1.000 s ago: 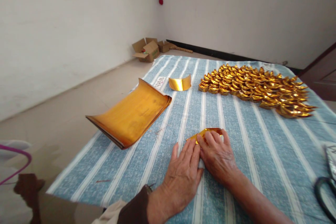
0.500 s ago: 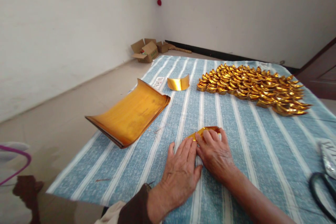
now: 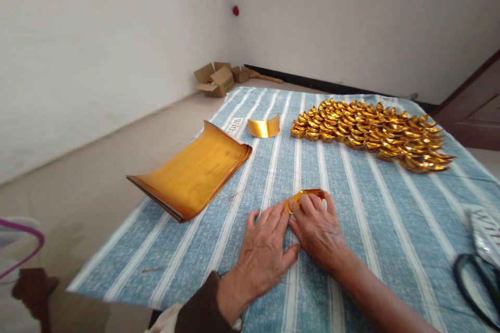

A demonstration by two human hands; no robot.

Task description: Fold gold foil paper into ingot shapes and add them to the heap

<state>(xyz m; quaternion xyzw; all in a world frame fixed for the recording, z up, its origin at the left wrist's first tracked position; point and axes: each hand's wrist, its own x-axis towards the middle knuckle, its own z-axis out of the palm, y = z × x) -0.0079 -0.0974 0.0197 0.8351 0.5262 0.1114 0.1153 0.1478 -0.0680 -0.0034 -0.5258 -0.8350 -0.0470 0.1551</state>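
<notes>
A strip of folded gold foil paper (image 3: 308, 195) lies on the cloth, largely covered by my fingers. My right hand (image 3: 314, 229) bends over it, fingertips pressed on the paper and closed around its near side. Beside it my left hand (image 3: 263, 244) lies flat, fingers stretched forward, the fingertips at the paper's left end. Beyond my hands, a single curved piece of gold paper (image 3: 264, 127) rests on the table. To the left is a stack of larger gold sheets (image 3: 191, 171) with upturned ends. Rows of folded gold paper ingots (image 3: 363, 127) crowd the far right.
A blue and white striped cloth (image 3: 219, 250) covers the table. Black-handled scissors (image 3: 463, 281) lie at the right edge near a shiny silvery packet (image 3: 486, 242). Open cardboard boxes (image 3: 219, 80) stand on the floor past the far left corner. A purple hoop-like handle (image 3: 37, 239) shows at far left.
The view has tilted up slightly. My left fingers have drawn back a little from the gold paper, showing a bit less of its left tip. My right hand stays on it.
</notes>
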